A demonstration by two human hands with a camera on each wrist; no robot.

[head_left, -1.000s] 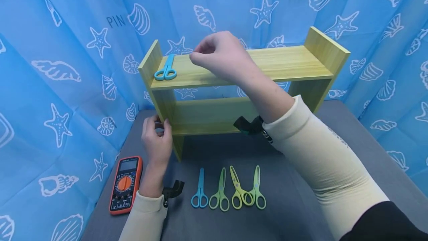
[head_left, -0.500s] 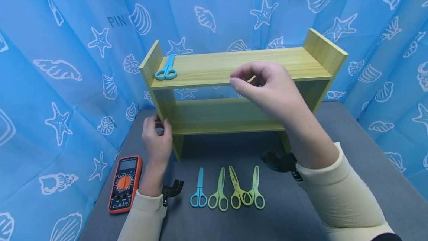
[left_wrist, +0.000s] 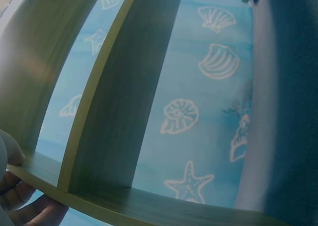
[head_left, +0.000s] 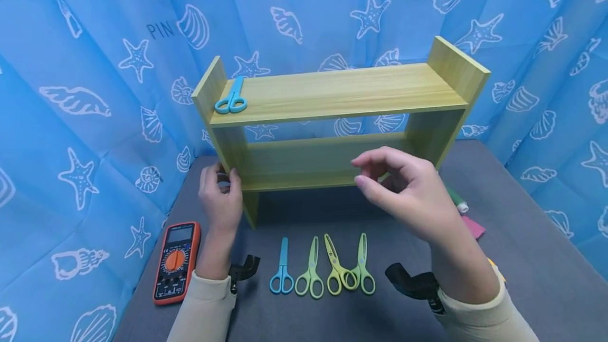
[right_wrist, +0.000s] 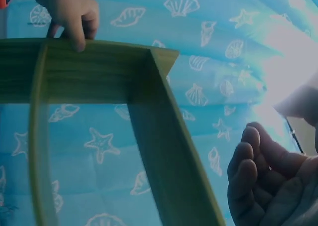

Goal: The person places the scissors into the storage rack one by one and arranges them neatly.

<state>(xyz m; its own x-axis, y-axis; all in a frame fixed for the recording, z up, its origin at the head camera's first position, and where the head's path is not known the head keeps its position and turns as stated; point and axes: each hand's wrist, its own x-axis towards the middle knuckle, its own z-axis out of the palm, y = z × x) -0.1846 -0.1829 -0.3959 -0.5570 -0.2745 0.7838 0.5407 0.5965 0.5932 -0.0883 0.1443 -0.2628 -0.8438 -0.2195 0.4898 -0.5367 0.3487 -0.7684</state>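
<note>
A light wooden shelf [head_left: 332,91] with two boards stands on the table. My left hand [head_left: 221,194] grips the edge of its left side panel; in the left wrist view the thumb lies inside and the fingers [left_wrist: 32,206] outside. Blue scissors [head_left: 231,96] lie at the left end of the top board. My right hand [head_left: 408,189] hovers before the shelf's right part, fingers loosely bent, nothing between them. On the table in front lie blue scissors [head_left: 282,271], green scissors [head_left: 311,271], yellow scissors [head_left: 337,268] and more green scissors [head_left: 363,268].
An orange-framed multimeter [head_left: 177,263] lies left of my left forearm. Beyond my right wrist, a green item with a white end [head_left: 461,205] and a pink piece [head_left: 473,227] show partly. A blue shell-patterned curtain [head_left: 304,15] hangs behind.
My right hand has moved from above the top board, near the blue scissors, down and right to before the lower shelf. The left hand stays on the side panel.
</note>
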